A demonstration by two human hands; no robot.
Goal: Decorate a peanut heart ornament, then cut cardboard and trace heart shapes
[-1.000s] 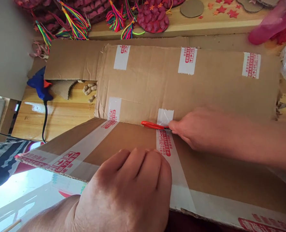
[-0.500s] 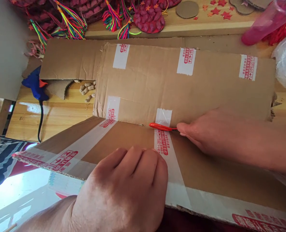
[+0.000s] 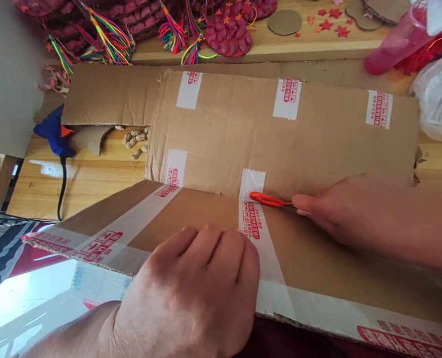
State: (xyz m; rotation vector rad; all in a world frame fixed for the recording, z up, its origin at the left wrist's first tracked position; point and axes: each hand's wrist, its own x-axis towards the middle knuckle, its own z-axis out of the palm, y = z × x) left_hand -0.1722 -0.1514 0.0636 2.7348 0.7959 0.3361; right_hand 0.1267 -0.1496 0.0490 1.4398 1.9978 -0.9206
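A large brown cardboard box piece (image 3: 221, 134), folded along a crease and patched with white-and-red printed tape, spreads before me. Its near flap (image 3: 206, 204) tilts up toward me, and my left hand (image 3: 194, 288) is closed over that flap's edge, fingers bent and knuckles up. My right hand (image 3: 340, 214), slightly blurred, is closed around the blade end of a pair of scissors. The red scissor handles (image 3: 267, 199) point left and lie at the crease, over a tape strip (image 3: 251, 219). Most of the blades are hidden in my fingers.
On the left lie a blue glue gun (image 3: 54, 132) with a black cord and several peanuts (image 3: 133, 138). Along the back are colourful tassels (image 3: 112, 37), red stars (image 3: 327, 24) and a cardboard disc (image 3: 285, 22). A pink tube (image 3: 396, 42) and plastic bag (image 3: 435, 99) stand right.
My right hand and the scissors have slid to the right along the crease. My left hand keeps its hold on the flap. The view has shifted slightly.
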